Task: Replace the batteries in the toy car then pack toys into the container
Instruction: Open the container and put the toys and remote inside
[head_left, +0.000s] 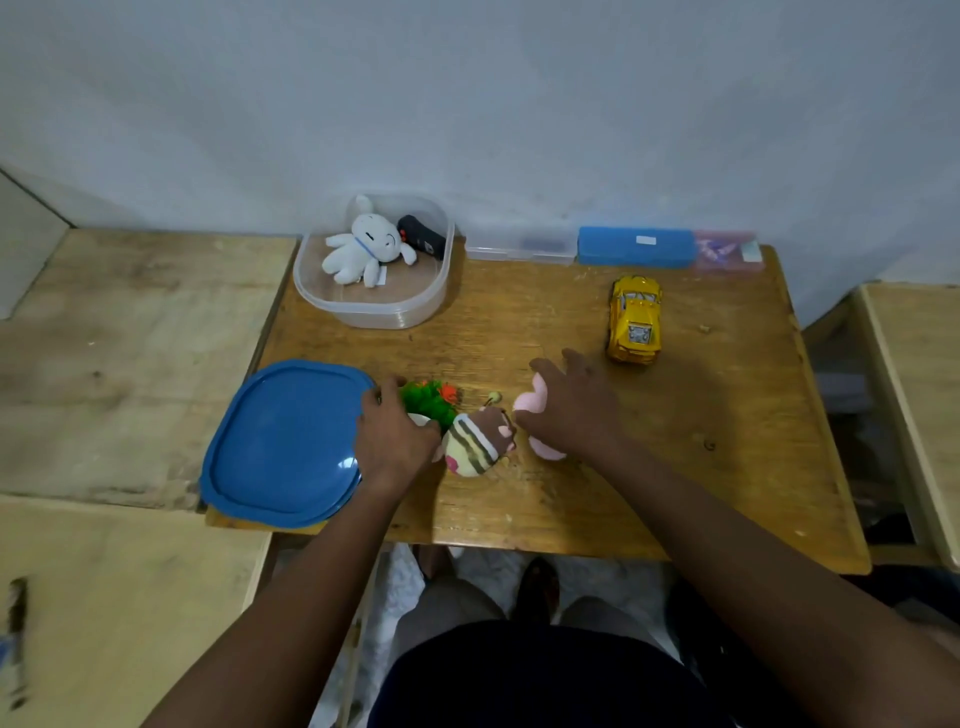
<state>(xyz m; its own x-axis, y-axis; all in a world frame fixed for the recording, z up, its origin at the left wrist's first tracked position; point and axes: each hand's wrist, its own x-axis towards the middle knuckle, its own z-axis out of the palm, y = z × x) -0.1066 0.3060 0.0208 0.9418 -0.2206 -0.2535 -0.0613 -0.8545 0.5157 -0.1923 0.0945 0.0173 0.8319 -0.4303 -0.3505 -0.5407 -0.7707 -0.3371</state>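
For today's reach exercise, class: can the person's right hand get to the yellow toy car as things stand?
Probably yes. The right hand lies over the pink plush, and the yellow toy car stands just beyond it with only bare table between.

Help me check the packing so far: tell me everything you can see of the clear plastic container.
The clear container is a rounded-square tub of see-through plastic, lidless and upright on the wooden table at its far left corner, close to the wall. Inside lie a white plush toy and a black remote-like device. A blue lid lies apart, nearer the person.
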